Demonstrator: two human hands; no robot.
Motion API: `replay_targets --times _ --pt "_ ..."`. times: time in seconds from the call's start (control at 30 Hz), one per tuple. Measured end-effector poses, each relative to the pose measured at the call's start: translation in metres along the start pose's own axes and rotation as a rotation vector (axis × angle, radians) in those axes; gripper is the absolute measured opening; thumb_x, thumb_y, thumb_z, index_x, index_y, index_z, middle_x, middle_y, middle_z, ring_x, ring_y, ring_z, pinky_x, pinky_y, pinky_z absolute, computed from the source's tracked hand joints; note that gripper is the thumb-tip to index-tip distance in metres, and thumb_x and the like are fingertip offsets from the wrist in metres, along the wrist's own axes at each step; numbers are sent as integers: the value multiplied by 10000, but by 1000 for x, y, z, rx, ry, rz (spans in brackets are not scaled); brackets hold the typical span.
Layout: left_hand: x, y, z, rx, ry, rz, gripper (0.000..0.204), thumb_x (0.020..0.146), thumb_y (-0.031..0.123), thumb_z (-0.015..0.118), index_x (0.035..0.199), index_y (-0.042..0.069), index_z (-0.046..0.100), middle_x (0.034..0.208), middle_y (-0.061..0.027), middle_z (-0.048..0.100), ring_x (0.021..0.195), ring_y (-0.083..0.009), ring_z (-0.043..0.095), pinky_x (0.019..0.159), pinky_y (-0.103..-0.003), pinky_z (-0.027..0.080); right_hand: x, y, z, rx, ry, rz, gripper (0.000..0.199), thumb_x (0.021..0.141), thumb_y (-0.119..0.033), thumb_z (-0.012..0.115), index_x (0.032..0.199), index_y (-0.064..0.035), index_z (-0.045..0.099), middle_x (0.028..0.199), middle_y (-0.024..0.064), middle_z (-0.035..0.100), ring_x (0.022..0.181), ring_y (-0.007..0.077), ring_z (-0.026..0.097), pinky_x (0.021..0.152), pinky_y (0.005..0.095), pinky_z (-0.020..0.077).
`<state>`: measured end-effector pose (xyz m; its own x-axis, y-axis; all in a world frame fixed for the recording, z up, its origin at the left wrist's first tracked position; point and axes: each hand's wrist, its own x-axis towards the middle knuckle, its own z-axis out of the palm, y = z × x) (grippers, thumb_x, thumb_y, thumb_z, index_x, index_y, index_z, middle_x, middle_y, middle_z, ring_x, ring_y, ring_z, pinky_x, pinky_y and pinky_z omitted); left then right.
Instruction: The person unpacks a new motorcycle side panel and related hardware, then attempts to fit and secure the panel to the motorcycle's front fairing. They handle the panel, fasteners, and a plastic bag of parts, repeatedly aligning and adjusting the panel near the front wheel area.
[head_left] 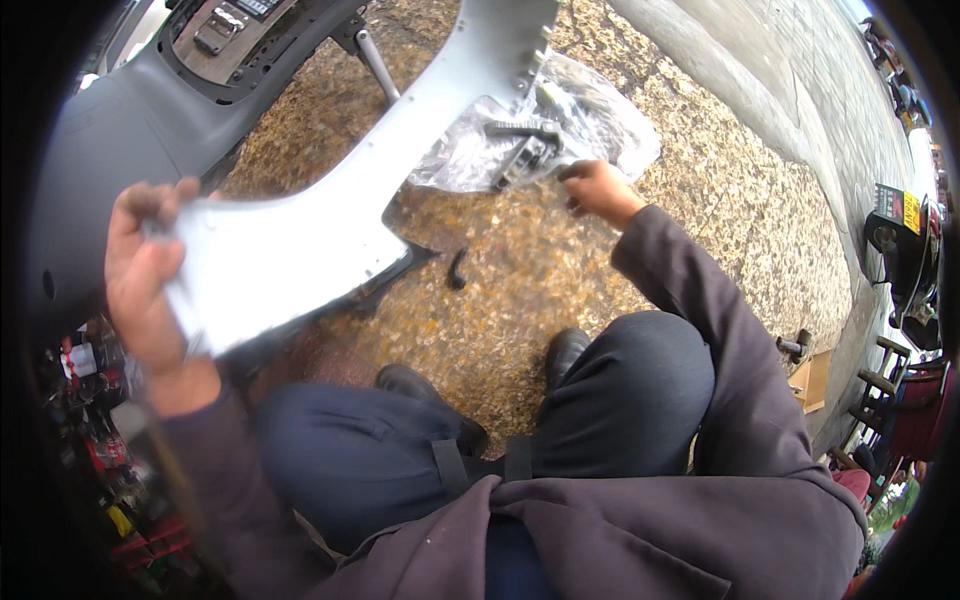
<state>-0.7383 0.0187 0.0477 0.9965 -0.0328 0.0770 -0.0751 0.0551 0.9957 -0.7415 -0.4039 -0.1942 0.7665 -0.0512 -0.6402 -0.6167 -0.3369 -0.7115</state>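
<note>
My left hand [145,265] grips the lower left end of a large white curved body panel [285,255], thumb on its face and fingers round its edge. The panel is tilted and sweeps up to the top of the view, with small tabs along its far edge. My right hand [600,193] is low over the stony ground beside a crumpled clear plastic bag [630,130]. Its fingers are curled together, and whatever they hold is hidden. On the bag lie dark mechanical parts [530,155], just left of that hand.
A grey vehicle body [120,150] with an open compartment stands at the left, a metal strut [375,65] near it. One small black curved piece [457,270] lies before my shoes [566,357]. Parked motorbikes [905,260] and dark red seating [920,405] line the right.
</note>
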Motion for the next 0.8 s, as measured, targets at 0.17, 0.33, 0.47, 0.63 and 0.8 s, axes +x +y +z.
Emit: replay_targets --times 0.17,0.33,0.47,0.63,0.8 --pt "-22 17 -4 -33 -110 -2 375 846 50 574 1201 22 459 1058 -68 444 1292 -277 405 1179 -542 270 42 25 38 -5 82 -195 365 835 -105 623 1182 9 635 900 187 693 817 271 680 740 373 565" --pt "-37 24 0 18 -7 -10 372 810 88 574 1153 40 438 1022 -64 423 1293 -280 412 1190 -556 239 67 22 60 -419 56 -351 520 767 -159 621 1278 -72 577 999 280 673 996 425 644 904 454 507" --pt "-38 25 1 -8 13 -30 370 789 78 577 1131 44 441 1010 -61 423 1285 -277 426 1197 -565 225 66 20 65 -550 128 -488 404 786 -156 651 1181 -71 643 951 211 703 891 368 687 820 424 550" --pt "-30 19 0 16 68 -31 399 760 64 589 1134 45 450 1002 -59 430 1268 -285 444 1188 -565 249 49 41 69 -424 69 -454 346 786 -220 656 1075 -30 663 864 237 687 891 412 662 831 473 522" --pt "-21 13 1 -44 17 -43 376 791 49 559 1153 40 457 1015 -57 435 1276 -277 438 1198 -566 230 43 54 59 -351 123 -426 333 793 -224 649 1058 -28 692 891 231 698 874 400 675 831 463 533"
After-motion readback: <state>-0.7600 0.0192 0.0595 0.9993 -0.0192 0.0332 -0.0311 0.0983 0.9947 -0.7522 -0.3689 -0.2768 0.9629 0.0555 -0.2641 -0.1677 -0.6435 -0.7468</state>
